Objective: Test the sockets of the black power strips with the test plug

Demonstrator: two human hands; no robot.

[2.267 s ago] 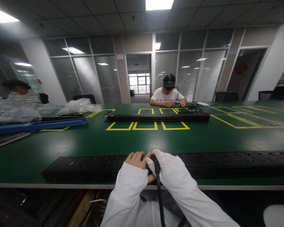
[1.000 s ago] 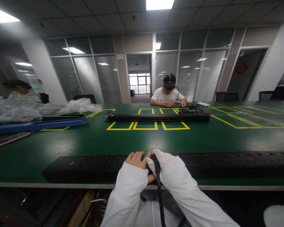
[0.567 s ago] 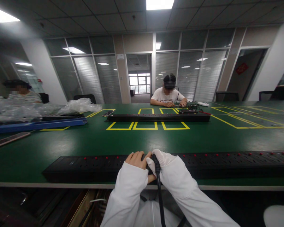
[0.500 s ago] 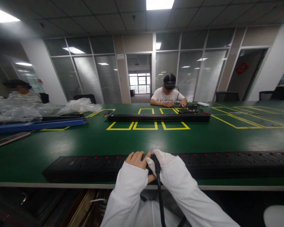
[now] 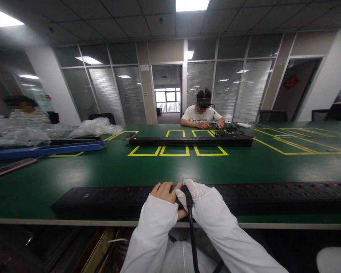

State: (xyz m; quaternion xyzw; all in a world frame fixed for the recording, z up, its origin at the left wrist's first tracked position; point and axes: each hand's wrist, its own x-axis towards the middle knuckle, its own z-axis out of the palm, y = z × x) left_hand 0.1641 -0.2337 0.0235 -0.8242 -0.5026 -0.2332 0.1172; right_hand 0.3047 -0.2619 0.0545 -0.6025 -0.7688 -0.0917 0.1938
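A long black power strip with red switches along its top lies near the table's front edge. My bare left hand wraps over it, fingers on the far side and thumb low on the near face. Close beside it, my right hand, in a white dotted glove, is closed on the plug end of a black power cord, above the strip. The plug's head and the socket under it are hidden by my hands, so I cannot tell if it is inserted. The cord hangs down toward my lap.
Another black power strip lies across the green table among yellow tape outlines. Clear plastic wrap, a blue rail and a phone are at left. A co-worker sits opposite; another person sits far left.
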